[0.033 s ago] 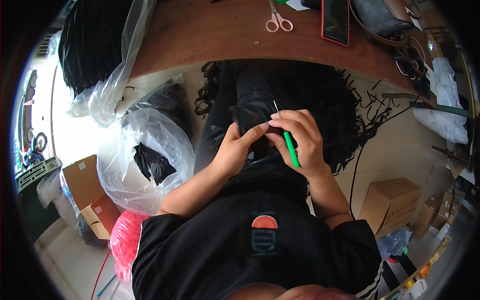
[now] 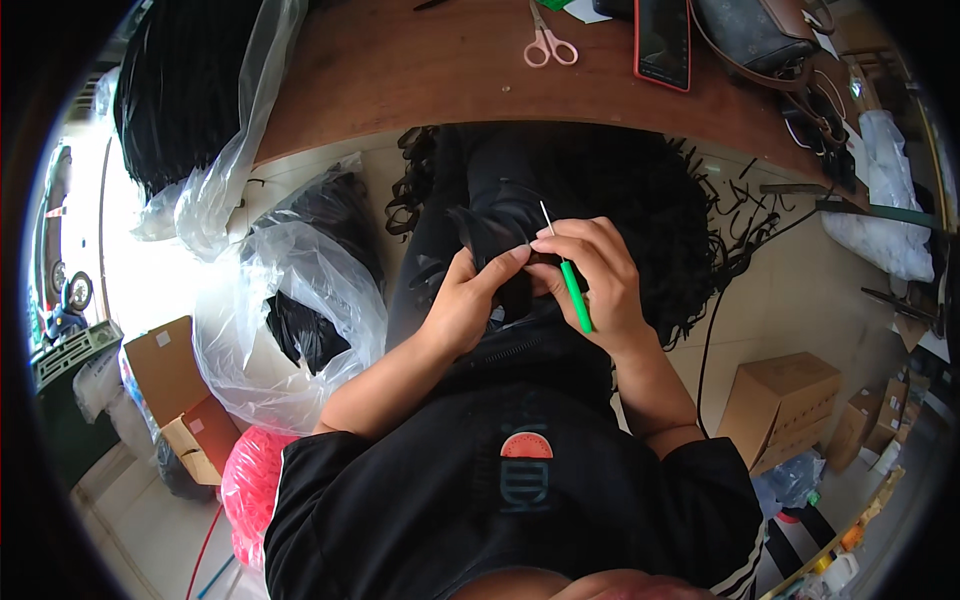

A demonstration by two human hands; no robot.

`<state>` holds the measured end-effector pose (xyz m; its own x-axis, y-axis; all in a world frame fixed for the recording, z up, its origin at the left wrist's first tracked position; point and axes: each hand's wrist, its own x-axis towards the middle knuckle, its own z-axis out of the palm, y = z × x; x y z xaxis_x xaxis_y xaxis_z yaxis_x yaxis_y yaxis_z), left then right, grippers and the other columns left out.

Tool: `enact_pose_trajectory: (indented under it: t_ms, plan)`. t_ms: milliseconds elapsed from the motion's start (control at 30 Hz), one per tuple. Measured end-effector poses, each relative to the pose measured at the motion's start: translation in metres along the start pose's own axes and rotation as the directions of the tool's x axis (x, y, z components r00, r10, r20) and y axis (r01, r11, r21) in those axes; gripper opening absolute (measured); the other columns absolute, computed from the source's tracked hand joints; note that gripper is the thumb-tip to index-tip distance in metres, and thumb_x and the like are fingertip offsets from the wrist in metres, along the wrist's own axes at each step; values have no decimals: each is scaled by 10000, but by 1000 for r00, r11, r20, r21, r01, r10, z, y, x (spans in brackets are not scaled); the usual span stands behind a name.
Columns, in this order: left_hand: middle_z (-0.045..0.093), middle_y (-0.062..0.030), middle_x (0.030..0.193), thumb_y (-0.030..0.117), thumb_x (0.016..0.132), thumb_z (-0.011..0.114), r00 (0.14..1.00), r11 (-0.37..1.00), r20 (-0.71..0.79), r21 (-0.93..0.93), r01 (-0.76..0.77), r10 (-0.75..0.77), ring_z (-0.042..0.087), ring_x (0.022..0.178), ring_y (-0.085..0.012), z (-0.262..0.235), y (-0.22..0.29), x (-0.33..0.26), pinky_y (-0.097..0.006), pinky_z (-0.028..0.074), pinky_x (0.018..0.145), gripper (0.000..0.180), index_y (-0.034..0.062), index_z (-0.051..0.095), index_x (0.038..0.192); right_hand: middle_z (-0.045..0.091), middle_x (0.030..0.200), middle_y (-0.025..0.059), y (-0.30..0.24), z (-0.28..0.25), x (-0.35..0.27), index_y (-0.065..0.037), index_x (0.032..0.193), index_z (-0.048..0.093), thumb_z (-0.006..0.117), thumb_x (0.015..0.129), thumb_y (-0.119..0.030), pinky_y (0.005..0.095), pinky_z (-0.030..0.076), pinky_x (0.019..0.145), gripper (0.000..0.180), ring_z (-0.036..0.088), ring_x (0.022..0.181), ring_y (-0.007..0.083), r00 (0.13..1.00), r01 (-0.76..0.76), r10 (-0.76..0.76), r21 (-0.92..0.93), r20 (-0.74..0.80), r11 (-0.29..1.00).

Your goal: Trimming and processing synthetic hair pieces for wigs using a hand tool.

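Observation:
Above my lap both hands are close together, their fingertips meeting at a piece of thin black strip material [image 2: 483, 235]. My left hand [image 2: 470, 298] pinches this dark material between thumb and fingers. In my right hand [image 2: 600, 280] is a slim tool with a green handle [image 2: 576, 297] and a thin metal shaft [image 2: 546, 217] pointing up and away from me. The shaft's tip stands apart from the material; its exact shape is too small to tell. My right thumb and index finger also reach the black material. A heap of black strips [image 2: 660, 240] lies over my legs.
Ahead is a brown table [image 2: 420, 75] with pink-handled scissors [image 2: 550, 45], a red-edged phone [image 2: 663, 45] and a bag [image 2: 755, 35]. Black strips [image 2: 185, 90] hang at its left. A clear plastic bag [image 2: 290, 300] stands by my left leg; a cardboard box [image 2: 785, 405] sits at right.
The whole view has shifted slightly. Both hands keep the same grip on the black material, and the green-handled tool stays in my right hand.

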<state>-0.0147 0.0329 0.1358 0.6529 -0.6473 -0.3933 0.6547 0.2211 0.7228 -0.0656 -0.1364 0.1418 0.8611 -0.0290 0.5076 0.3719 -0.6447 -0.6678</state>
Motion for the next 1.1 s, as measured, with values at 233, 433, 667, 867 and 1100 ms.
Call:
enact_pose_trajectory:
  t_ms: [233,433,667,867,1100]
  plan:
    - [672,-151,970,241,1048,427,997,998,40,4,63,-63,698,867,-228,6,1,2,-327,588,796,362,-83,586,1074,592,865,86,3,-2,2,-30,906,595,712,815,-33,320,494,629,148,589,712,236,995,-93,92,35,25,995]
    - [646,-137,943,290,1041,453,965,971,103,55,235,-239,678,859,-235,14,-5,2,-345,577,796,390,-79,578,1040,600,763,34,27,-28,11,-2,904,593,637,954,-182,238,461,552,191,553,606,95,668,-508,644,404,-374,761]
    - [651,-98,864,325,1043,446,975,931,192,362,38,-115,666,804,-187,17,12,12,-290,544,719,409,-57,583,999,680,858,86,63,-60,-20,-10,952,623,665,929,-318,309,496,729,312,631,772,173,631,-775,760,-74,-154,628]
    - [660,-116,1020,465,1009,469,868,680,386,729,-79,-313,627,1020,-184,51,45,79,-288,490,873,543,-45,572,1163,657,924,41,107,-27,-55,-76,938,576,646,941,-218,254,481,783,158,607,827,125,491,-807,817,510,301,298]
    - [482,-218,1391,587,957,482,984,651,114,759,1,-135,428,1330,-290,-37,19,110,-367,343,1093,797,-62,381,1408,603,800,1,111,-48,-92,-85,822,480,657,900,-24,203,443,713,204,547,727,67,332,-648,886,605,-323,463]
